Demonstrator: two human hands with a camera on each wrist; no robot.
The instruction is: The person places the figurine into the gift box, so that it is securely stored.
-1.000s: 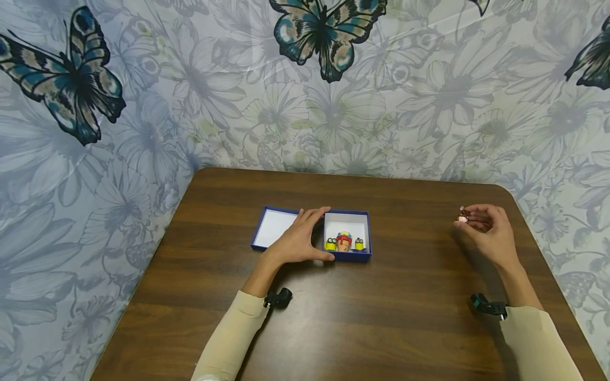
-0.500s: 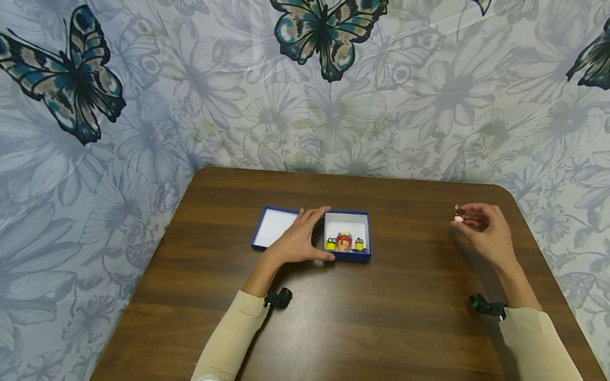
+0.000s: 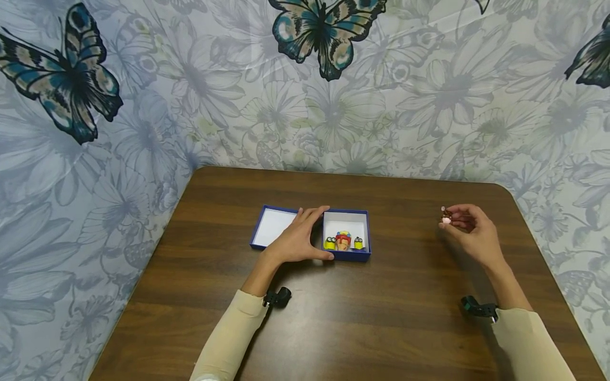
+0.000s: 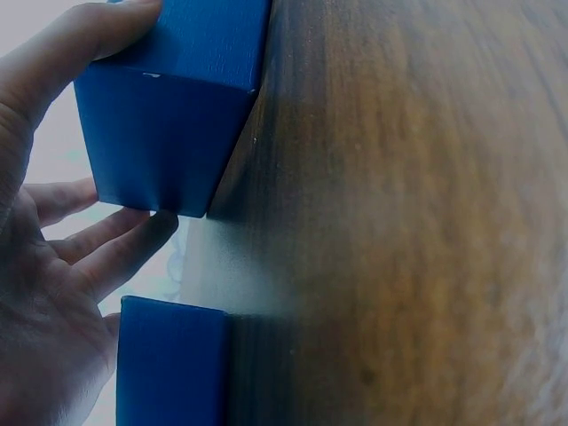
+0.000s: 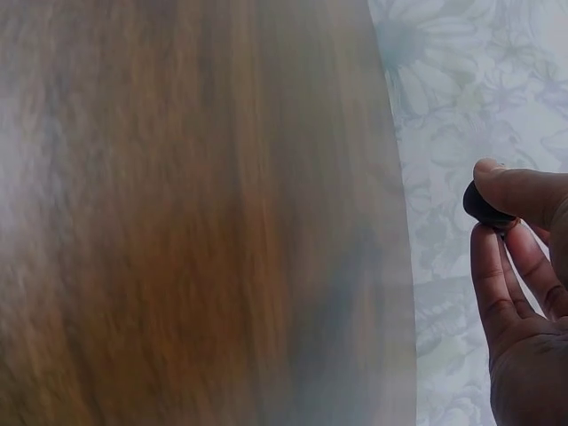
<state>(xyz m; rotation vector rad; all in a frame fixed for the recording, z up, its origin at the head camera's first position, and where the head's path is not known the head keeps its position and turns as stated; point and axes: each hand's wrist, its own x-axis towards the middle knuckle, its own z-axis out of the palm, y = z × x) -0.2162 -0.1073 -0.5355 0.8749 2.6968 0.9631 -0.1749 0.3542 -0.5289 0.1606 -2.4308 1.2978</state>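
My left hand (image 3: 295,241) spans a small blue box (image 3: 352,256) with a white inside, thumb on its front wall and fingers at the back. In the left wrist view the thumb and fingertips lie against the blue box (image 4: 169,133). Inside stand a yellow figurine (image 3: 330,243), a larger red-and-tan figurine (image 3: 343,241) with a yellow and blue top, and another small yellow figurine (image 3: 358,243). Off to the right, my right hand (image 3: 478,241) pinches a tiny brown-and-pink figurine (image 3: 446,218) above the table. Its dark underside shows in the right wrist view.
A blue lid or box half (image 3: 273,226), white inside, lies left of the box, partly behind my left hand. The brown wooden table (image 3: 381,317) ends at a floral wall (image 3: 405,132) with butterflies. Each wrist wears a black camera.
My right hand has moved left toward the box, carrying the small brown-and-pink figurine. The left hand and the box have stayed in place.
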